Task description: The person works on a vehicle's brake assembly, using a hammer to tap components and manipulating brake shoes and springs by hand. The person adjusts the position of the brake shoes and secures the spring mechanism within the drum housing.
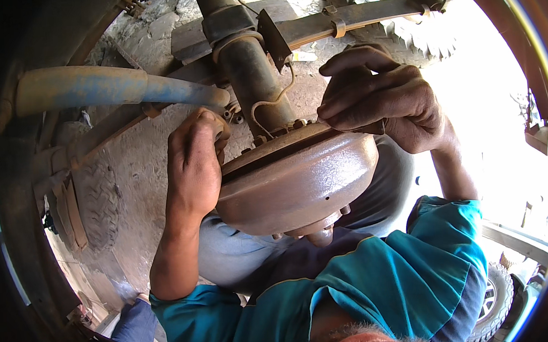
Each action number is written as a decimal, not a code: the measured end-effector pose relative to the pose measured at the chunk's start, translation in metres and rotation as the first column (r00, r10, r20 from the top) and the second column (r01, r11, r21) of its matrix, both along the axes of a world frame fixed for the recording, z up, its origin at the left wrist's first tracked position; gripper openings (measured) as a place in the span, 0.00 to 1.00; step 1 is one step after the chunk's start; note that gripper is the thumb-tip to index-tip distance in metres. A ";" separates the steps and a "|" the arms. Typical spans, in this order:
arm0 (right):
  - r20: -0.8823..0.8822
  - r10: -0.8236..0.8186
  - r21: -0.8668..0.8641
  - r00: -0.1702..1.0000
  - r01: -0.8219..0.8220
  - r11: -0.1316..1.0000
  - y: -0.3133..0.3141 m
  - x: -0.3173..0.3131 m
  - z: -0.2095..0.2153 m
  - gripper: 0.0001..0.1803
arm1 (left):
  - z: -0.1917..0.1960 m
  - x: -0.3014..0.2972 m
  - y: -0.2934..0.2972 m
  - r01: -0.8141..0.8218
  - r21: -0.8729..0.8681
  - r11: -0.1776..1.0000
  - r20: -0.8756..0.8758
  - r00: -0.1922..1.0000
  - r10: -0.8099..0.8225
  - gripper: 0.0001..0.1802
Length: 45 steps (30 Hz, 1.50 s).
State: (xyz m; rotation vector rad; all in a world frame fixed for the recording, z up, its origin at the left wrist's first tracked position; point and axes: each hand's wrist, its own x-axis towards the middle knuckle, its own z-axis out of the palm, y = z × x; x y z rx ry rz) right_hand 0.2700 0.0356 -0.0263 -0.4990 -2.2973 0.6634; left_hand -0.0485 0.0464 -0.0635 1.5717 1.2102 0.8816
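Between my hands is a smooth grey-brown brake drum point(299, 182), its hub and studs turned toward me. Behind it a dark backing plate point(267, 152) with bolts meets the axle tube point(251, 74). My left hand point(194, 159) is closed at the drum's left edge; its fingertips curl behind the plate, and what they hold is hidden. My right hand point(387, 99) is above the drum's right rim with bent fingers pressed together. A small dark edge shows under them, too little to name. A thin brake line point(277, 100) runs down the axle to the plate.
A blue, dust-covered shock absorber point(117, 89) reaches in from the left toward the axle. Leaf springs point(353, 18) cross behind it. Tyres lie at the left point(98, 203) and far right back; another wheel point(490, 299) stands lower right. Dark vehicle frame parts border the view.
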 end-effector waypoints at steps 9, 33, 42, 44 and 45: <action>-0.007 0.041 -0.015 0.999 -0.042 0.999 0.006 -0.013 0.004 0.10 | -0.008 -0.007 0.000 -0.018 -0.090 0.996 -0.019 1.000 0.016 0.20; -0.095 0.065 0.067 0.993 -0.059 0.996 0.016 -0.028 0.000 0.16 | 0.002 -0.003 0.000 0.011 -0.162 0.987 -0.017 1.000 -0.013 0.18; -0.116 0.026 -0.030 0.993 -0.030 0.999 0.015 -0.030 -0.003 0.13 | 0.005 0.000 0.004 0.071 -0.266 0.961 0.056 0.997 -0.058 0.19; -0.103 0.076 -0.013 0.992 -0.078 0.997 0.017 -0.034 -0.001 0.11 | 0.007 0.002 0.002 0.061 -0.199 0.978 0.064 0.997 -0.049 0.19; -0.078 0.100 0.022 0.992 -0.099 0.995 0.022 -0.046 0.004 0.11 | 0.006 0.004 0.004 0.069 -0.160 0.985 0.072 0.996 -0.058 0.19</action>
